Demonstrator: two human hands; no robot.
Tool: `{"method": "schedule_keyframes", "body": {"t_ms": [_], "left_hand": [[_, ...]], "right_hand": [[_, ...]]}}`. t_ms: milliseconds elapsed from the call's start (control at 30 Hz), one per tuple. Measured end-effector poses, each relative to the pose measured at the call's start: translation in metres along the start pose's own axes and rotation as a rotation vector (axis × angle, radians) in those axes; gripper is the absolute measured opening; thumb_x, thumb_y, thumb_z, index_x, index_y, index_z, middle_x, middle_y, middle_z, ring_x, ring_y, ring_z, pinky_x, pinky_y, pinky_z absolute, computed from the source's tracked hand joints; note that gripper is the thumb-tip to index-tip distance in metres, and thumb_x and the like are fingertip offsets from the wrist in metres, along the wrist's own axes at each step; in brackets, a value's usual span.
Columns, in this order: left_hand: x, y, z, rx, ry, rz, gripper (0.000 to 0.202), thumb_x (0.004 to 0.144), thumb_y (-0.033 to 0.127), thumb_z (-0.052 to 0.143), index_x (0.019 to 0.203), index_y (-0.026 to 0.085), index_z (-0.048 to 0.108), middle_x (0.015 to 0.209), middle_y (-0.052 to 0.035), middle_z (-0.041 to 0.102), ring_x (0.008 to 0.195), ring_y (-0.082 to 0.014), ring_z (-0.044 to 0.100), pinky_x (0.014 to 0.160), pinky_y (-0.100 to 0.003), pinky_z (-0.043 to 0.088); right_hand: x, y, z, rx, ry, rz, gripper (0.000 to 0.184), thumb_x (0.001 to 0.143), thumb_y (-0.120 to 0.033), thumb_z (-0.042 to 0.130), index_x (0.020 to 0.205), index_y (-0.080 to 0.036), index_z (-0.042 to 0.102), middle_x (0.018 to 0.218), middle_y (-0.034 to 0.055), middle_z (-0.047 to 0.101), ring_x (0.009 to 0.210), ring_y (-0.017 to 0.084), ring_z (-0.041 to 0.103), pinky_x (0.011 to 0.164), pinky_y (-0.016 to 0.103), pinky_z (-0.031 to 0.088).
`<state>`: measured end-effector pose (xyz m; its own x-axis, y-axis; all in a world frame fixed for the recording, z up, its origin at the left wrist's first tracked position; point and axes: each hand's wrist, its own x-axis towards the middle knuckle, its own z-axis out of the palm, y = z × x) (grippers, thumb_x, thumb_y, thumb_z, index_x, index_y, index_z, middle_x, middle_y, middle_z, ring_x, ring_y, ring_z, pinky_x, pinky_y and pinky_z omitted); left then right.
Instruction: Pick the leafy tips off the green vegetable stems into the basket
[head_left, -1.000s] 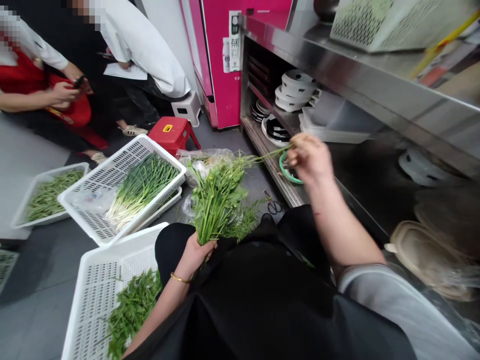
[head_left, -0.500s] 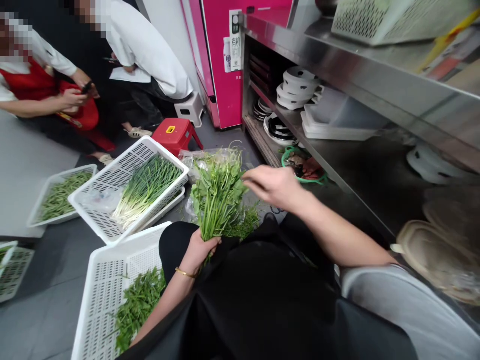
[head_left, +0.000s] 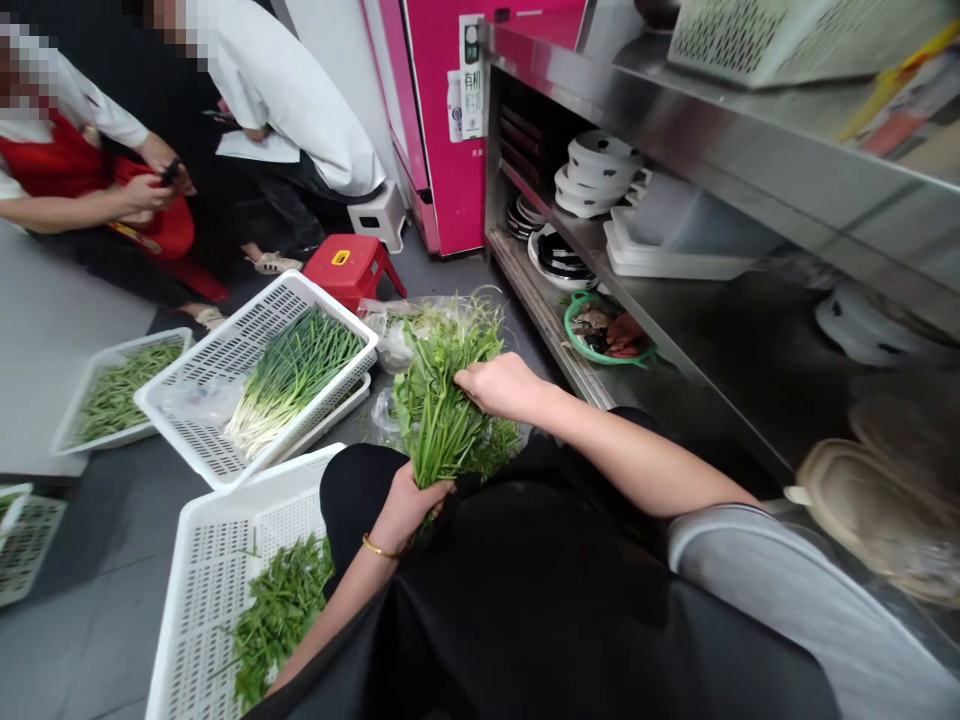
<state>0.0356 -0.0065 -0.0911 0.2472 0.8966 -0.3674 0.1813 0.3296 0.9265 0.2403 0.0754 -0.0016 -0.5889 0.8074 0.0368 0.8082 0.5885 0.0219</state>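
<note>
My left hand is closed round the stem ends of a bunch of leafy green herbs, held upright above my lap in a black apron. My right hand rests on the upper right of the bunch, its fingers curled into the leaves and pinching stems. A white plastic basket beside my left knee holds loose picked greens. A second white basket further out, tilted on another, holds green onions.
A white tray of green beans lies at the left. Two people sit at the back left near a red stool. A steel shelf at the right carries stacked plates and a green basket. Plastic bags lie behind the herbs.
My right hand came down from near the green basket on the shelf to the left and now grips into the herb bunch. The left hand kept holding the stems.
</note>
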Motion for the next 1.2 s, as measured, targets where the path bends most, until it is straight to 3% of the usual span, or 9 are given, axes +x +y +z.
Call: {"method": "schedule_keyframes", "body": {"t_ms": [133,233,300,400,500,567,767,1067,1200], "left_hand": [[0.002,0.001,0.005,-0.010,-0.018,-0.007,0.018,0.064,0.026,0.067,0.066,0.015,0.054,0.051,0.0033,0.057,0.038,-0.0087,0.043,0.038,-0.022,0.034],[0.002,0.000,0.010,-0.019,-0.029,-0.016,0.017,0.065,0.027,0.066,0.062,0.015,0.054,0.042,0.0053,0.049,0.036,-0.0084,0.040,0.038,-0.021,0.031],[0.001,-0.001,0.011,-0.027,-0.016,-0.016,0.018,0.065,0.027,0.067,0.061,0.014,0.054,0.041,0.0052,0.048,0.036,-0.0082,0.039,0.038,-0.021,0.030],[0.000,-0.003,0.008,-0.031,-0.002,-0.017,0.018,0.065,0.028,0.066,0.060,0.014,0.055,0.040,0.0046,0.048,0.036,-0.0083,0.039,0.039,-0.021,0.029],[0.000,-0.002,0.003,-0.012,-0.007,-0.006,0.018,0.065,0.028,0.066,0.059,0.014,0.056,0.039,0.0045,0.047,0.036,-0.0086,0.039,0.039,-0.021,0.030],[0.002,-0.001,0.003,0.021,0.001,0.004,0.017,0.064,0.028,0.066,0.059,0.015,0.056,0.039,0.0046,0.047,0.036,-0.0088,0.039,0.040,-0.021,0.030],[0.001,0.001,0.005,0.055,-0.088,0.006,0.018,0.065,0.029,0.067,0.061,0.015,0.057,0.044,0.0040,0.050,0.037,-0.0083,0.039,0.040,-0.021,0.031],[-0.002,-0.004,-0.002,-0.075,-0.165,-0.061,0.019,0.068,0.030,0.064,0.060,0.015,0.057,0.038,0.0050,0.043,0.035,-0.0076,0.035,0.038,-0.021,0.027],[0.001,-0.006,0.004,-0.115,-0.084,-0.061,0.016,0.067,0.026,0.065,0.060,0.014,0.057,0.039,0.0040,0.047,0.035,-0.0071,0.037,0.038,-0.019,0.028]], "right_hand": [[0.001,-0.006,0.006,-0.046,-0.051,-0.121,0.023,0.081,-0.006,0.038,0.084,-0.008,0.060,0.078,0.0154,0.066,0.073,0.024,0.064,0.056,0.028,0.041],[0.003,-0.003,0.017,0.030,-0.029,-0.074,0.023,0.081,-0.008,0.039,0.083,-0.008,0.062,0.079,0.0161,0.067,0.073,0.023,0.064,0.058,0.028,0.043],[0.004,0.010,0.023,0.192,0.072,0.095,0.022,0.082,-0.014,0.042,0.085,-0.009,0.063,0.082,0.0140,0.068,0.074,0.021,0.064,0.062,0.027,0.044],[0.000,0.036,0.023,0.626,0.369,0.391,0.025,0.082,-0.020,0.043,0.087,-0.011,0.066,0.083,0.0087,0.069,0.073,0.016,0.063,0.064,0.024,0.045],[-0.010,0.050,0.010,0.899,0.545,0.419,0.029,0.084,-0.028,0.043,0.088,-0.012,0.066,0.078,0.0048,0.069,0.067,0.013,0.061,0.061,0.022,0.043],[-0.015,0.043,0.001,0.827,0.477,0.287,0.026,0.085,-0.030,0.046,0.088,-0.014,0.066,0.081,0.0041,0.069,0.071,0.013,0.061,0.064,0.022,0.042],[-0.009,0.009,-0.003,0.112,0.132,0.018,0.026,0.091,-0.021,0.035,0.102,-0.017,0.059,0.085,0.0070,0.066,0.066,0.014,0.057,0.054,0.023,0.031],[-0.014,0.016,0.005,-0.084,0.148,-0.198,0.027,0.090,-0.014,0.032,0.092,-0.014,0.059,0.079,0.0077,0.062,0.064,0.014,0.055,0.052,0.026,0.027],[-0.009,0.008,0.008,0.074,0.210,-0.094,0.024,0.087,-0.018,0.038,0.083,-0.013,0.061,0.079,0.0089,0.064,0.066,0.014,0.056,0.055,0.025,0.034]]}}
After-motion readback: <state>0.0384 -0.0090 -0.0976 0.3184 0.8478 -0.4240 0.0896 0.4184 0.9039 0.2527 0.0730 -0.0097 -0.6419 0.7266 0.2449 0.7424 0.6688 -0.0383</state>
